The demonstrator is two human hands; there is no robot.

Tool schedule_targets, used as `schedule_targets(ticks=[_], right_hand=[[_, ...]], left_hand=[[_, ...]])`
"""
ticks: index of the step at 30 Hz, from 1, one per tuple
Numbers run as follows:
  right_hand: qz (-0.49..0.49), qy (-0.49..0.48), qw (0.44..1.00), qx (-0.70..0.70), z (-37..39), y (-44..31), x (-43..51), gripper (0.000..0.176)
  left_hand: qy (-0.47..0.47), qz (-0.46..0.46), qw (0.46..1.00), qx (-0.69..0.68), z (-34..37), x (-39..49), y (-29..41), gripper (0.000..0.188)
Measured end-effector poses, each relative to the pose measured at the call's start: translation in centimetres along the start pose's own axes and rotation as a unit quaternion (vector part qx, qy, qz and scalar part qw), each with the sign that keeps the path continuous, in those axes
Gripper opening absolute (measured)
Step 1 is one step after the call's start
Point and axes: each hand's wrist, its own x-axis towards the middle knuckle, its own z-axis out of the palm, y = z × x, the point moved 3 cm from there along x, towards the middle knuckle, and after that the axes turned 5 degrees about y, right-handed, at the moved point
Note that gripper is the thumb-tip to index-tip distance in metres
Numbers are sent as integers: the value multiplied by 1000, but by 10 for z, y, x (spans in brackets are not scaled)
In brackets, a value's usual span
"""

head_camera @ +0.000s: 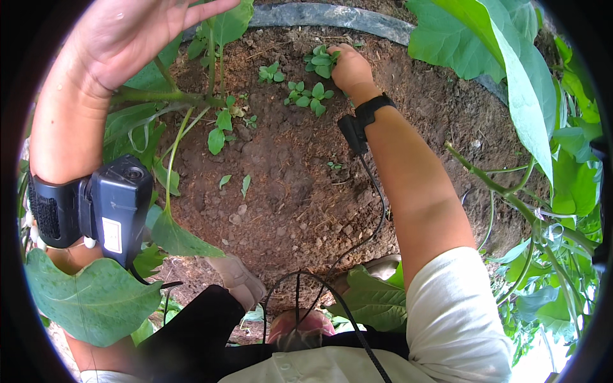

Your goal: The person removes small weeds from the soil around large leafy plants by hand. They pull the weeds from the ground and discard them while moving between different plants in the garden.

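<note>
My right hand reaches down to the soil, its fingers curled in at a small leafy weed. The fingertips are partly hidden behind that plant's leaves. Beside it grow a low seedling cluster and another small seedling. High on the left, close to the camera, is my left hand, palm showing, with one finger spread out and nothing seen in it. The top edge of the picture cuts off its other fingers. Under that hand runs a green plant stem with broad leaves.
A black drip hose curves across the far soil. Large leaves and a cut stem crowd the right. A black device is strapped to my left forearm, and a cable hangs from my right wrist. Loose leaves lie on the soil.
</note>
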Motion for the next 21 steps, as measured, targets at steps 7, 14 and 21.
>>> schedule_targets(ticks=[7, 14, 21], right_hand=[[44, 191, 978, 73, 29, 11, -7, 30], [138, 209, 808, 533, -29, 55, -7, 16], [100, -42, 954, 279, -45, 72, -58, 68]], left_hand=[[8, 0, 1000, -5, 2, -1, 1, 42], [-39, 1, 998, -38, 0, -3, 2, 34], [-71, -25, 994, -83, -5, 2, -1, 28]])
